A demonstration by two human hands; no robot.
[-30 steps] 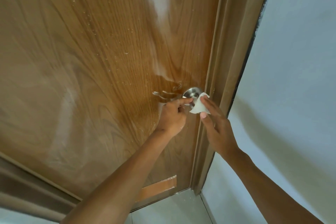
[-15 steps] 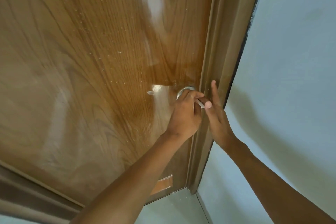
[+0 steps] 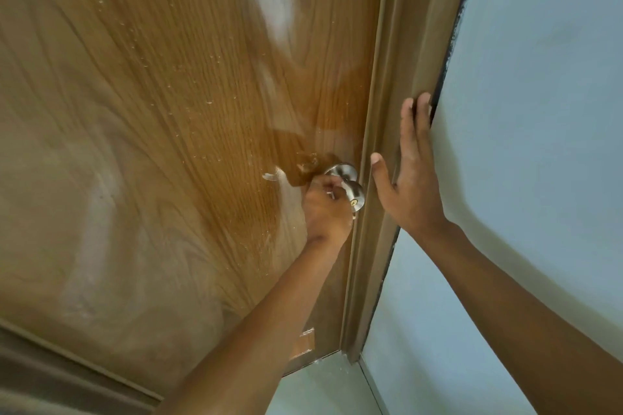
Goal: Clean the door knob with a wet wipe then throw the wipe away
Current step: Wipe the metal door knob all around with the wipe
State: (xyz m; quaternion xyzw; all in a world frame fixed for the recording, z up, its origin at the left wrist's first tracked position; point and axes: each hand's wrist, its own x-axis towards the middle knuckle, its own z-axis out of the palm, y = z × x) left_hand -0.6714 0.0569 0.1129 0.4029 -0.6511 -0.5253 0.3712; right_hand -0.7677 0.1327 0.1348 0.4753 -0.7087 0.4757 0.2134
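A silver round door knob point(image 3: 355, 195) sticks out of the brown wooden door point(image 3: 168, 111) near its right edge. My left hand point(image 3: 325, 210) is closed against the knob's left side and stem. A small white bit of the wet wipe point(image 3: 329, 194) shows between its fingers; the remainder is hidden in the hand. My right hand point(image 3: 413, 175) is open with fingers straight, lying flat on the door frame point(image 3: 387, 94) just right of the knob, and holds nothing.
A pale blue-white wall point(image 3: 539, 111) fills the right side beyond the frame. Light floor tile point(image 3: 320, 387) shows below the door. The glossy door surface reflects my hand above the knob.
The wipe went from my right hand into my left hand at the knob. My right hand let go, opened and moved up and right onto the door frame.
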